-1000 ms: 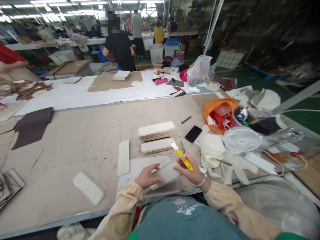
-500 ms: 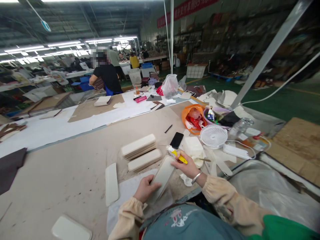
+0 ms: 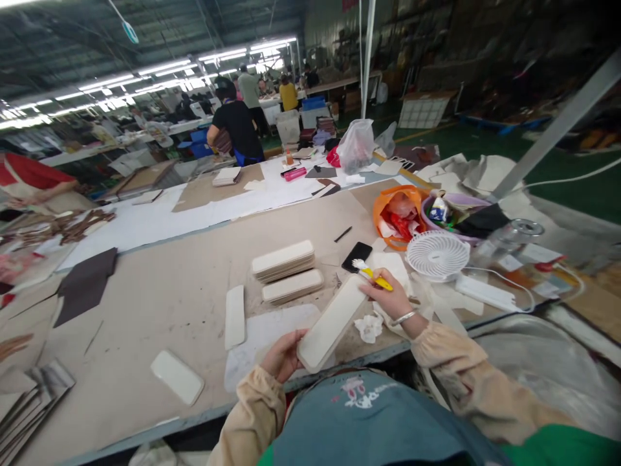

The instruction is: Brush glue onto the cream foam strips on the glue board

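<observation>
Left hand (image 3: 285,356) grips cream oblong panel (image 3: 332,323); right hand (image 3: 392,295) clasps panel, yellow-handled brush (image 3: 382,283); black rectangular phone (image 3: 355,255) behind brush, white round fan (image 3: 437,255) rightward.

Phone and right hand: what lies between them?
The yellow brush, held in the right hand; in the head view its white bristles overlap the near edge of the phone. Whether they touch can't be told.

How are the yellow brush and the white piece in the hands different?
The brush is mostly yellow and narrow; the white piece is pale all over, wider and longer. The brush is in the right hand alone, while the white piece stretches from the left hand to the right. Both are long shapes.
</observation>
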{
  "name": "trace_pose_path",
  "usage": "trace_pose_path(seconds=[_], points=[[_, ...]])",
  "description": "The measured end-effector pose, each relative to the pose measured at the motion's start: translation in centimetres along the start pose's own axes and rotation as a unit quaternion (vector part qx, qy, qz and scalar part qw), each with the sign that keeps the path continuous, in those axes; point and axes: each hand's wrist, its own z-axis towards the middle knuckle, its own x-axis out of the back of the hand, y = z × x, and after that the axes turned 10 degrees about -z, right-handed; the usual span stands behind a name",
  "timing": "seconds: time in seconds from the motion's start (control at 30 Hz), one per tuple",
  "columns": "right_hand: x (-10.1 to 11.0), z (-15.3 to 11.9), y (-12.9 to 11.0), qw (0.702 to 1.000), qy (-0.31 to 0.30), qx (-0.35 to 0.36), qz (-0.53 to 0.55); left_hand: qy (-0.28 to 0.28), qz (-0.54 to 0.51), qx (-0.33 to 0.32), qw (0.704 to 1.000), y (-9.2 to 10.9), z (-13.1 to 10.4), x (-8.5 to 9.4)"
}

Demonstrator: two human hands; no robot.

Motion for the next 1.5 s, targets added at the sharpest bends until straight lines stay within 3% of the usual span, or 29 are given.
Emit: trace_pose_path(seconds=[0.23,0.47,0.9,1.2,1.5], points=[[1.1,-0.2,0.7,1.0,-0.003,-0.008,0.009,0.054,0.007,-0.061,0.997,-2.9,0.1,-1.2],[2.1,-0.2,1.2,1.0,-0.011,-0.006,0.017,0.089,0.005,-0.081,0.993,-3.7,0.0,-2.2],[2.9,-0.6,2.0,0.999,-0.028,-0.004,0.015,0.1,0.055,-0.119,0.986,-4.8,-0.3,-2.5],[-0.2,0.4,3.2,0.999,-0.046,0.005,0.007,0.158,0.076,-0.112,0.978,-2.2,-0.4,0.8],[-5.7,3.0,6.6,0.995,0.008,-0.007,-0.104,0.251,0.01,-0.154,0.956,2.2,2.6,6.6]])
